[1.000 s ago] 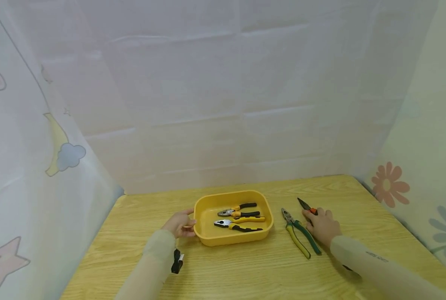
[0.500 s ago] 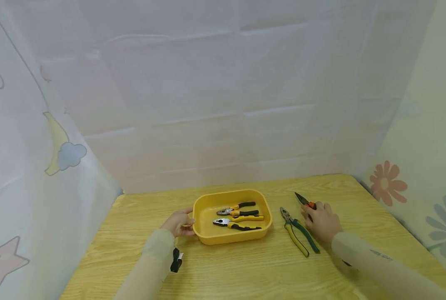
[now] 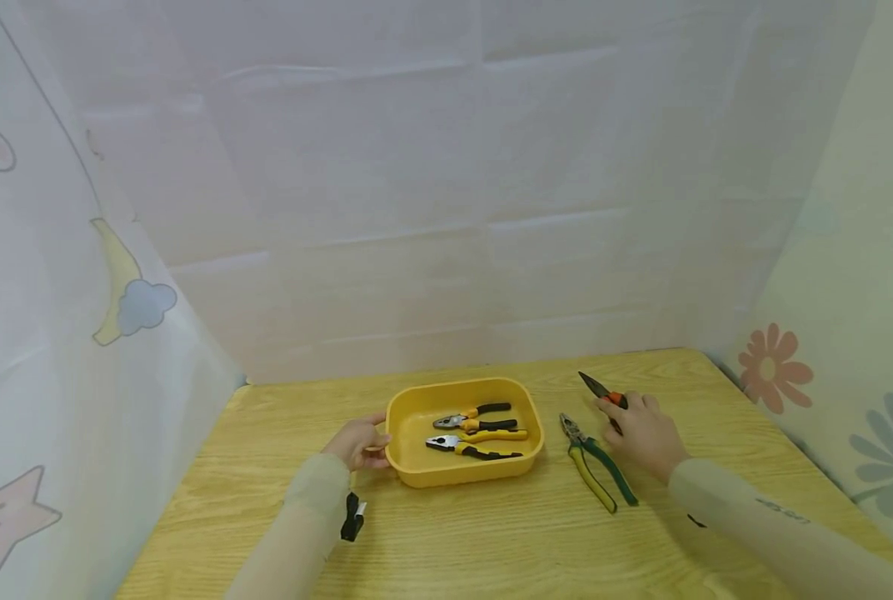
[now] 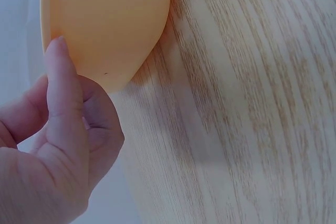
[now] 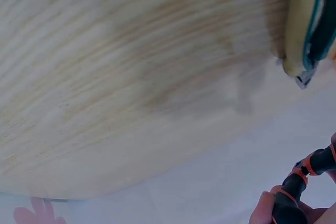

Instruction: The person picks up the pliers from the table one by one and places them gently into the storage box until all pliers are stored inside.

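At the left end of a yellow plastic tray [image 3: 461, 477], my left hand [image 3: 358, 443] pinches the rim; the left wrist view shows the thumb over the tray's wall [image 4: 110, 24]. Two pairs of combination pliers lie inside, one with orange-black handles [image 3: 495, 426], the other with yellow-black handles [image 3: 491, 454]. My right hand [image 3: 649, 437] grips long-nose pliers [image 3: 595, 386] by their red-black handles [image 5: 292, 195], nose pointing to the far left. Just left of that hand, combination pliers with green and yellow handles [image 3: 613, 468] lie on the table with handles spread.
The wood-grain table [image 3: 454, 542] ends at a pale cloth backdrop [image 3: 431, 208]. Printed cloth walls [image 3: 829, 333] stand at either side. Below the left wrist hangs a small black item [image 3: 352, 518] with a white tag.
The long-nose pliers have moved away and to the left in my right hand, and more of their handles shows. My left hand keeps its place on the tray.
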`<control>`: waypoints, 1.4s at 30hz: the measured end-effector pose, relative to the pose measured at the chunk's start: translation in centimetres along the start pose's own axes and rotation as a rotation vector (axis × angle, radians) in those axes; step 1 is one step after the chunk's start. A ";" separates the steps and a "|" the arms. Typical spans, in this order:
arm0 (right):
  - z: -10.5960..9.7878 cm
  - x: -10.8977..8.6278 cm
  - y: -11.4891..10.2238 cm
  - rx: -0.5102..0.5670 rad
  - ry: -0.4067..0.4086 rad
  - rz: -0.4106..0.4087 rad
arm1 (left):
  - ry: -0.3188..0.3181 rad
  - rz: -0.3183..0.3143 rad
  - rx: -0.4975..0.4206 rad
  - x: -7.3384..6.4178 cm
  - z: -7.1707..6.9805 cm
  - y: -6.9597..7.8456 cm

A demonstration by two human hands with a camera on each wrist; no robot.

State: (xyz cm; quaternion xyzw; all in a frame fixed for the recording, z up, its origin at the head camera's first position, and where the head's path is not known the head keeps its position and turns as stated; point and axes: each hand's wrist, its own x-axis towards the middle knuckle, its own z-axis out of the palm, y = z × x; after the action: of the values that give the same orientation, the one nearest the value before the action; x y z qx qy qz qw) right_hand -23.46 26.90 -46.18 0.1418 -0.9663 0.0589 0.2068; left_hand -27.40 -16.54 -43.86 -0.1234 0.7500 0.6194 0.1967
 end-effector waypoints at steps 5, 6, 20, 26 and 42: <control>-1.2 0.3 -1.0 -0.026 0.008 -0.049 | 0.001 0.002 0.002 0.0 0.0 0.0; -1.4 0.4 -1.2 -0.028 0.007 -0.058 | 0.002 0.001 0.003 0.0 0.0 0.0; -2.9 1.2 -3.8 -0.007 0.041 -0.151 | 0.002 -0.005 -0.001 0.2 0.0 -0.1; -2.5 1.4 -3.8 -0.003 0.120 -0.211 | 0.007 -0.006 -0.002 0.4 -0.1 -0.2; -2.4 1.7 -3.8 -0.003 0.130 -0.272 | -0.001 0.007 -0.008 0.2 0.0 -0.1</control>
State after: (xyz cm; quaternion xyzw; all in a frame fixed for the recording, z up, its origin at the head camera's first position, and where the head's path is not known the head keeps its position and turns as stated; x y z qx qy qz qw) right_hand -22.86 23.27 -43.11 0.2668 -0.9228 0.0380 0.2753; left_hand -27.51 -16.59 -44.06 -0.1213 0.7478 0.6231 0.1943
